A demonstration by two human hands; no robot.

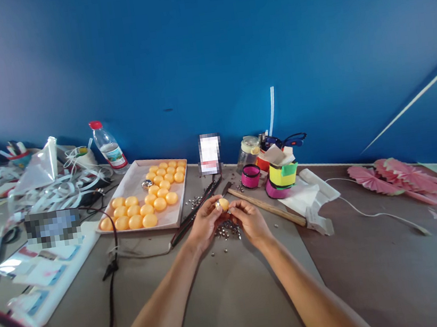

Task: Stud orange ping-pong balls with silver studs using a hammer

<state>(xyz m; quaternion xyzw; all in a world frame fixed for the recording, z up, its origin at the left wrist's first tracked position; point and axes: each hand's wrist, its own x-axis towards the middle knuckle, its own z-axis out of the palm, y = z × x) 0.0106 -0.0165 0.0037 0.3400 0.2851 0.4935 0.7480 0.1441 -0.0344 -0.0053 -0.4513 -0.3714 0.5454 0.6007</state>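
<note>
My left hand [205, 223] and my right hand [250, 219] meet above the table's middle. Between their fingertips sits a small orange ball [223, 204]; the left fingers curl round it and the right fingers pinch at its side. Just below the hands lies a heap of small silver studs [227, 231]. To the left stands a pale tray [134, 182] with several orange balls [148, 205] and one shiny silver ball [147, 183].
A wooden-handled tool [269, 207] and a dark rod [196, 212] lie near the hands. Coloured tape rolls [282, 177], a jar [248, 152], a water bottle [109, 147], white strips [56, 187] and pink paper fans [397, 175] crowd the table. A black cable [112, 274] runs at left.
</note>
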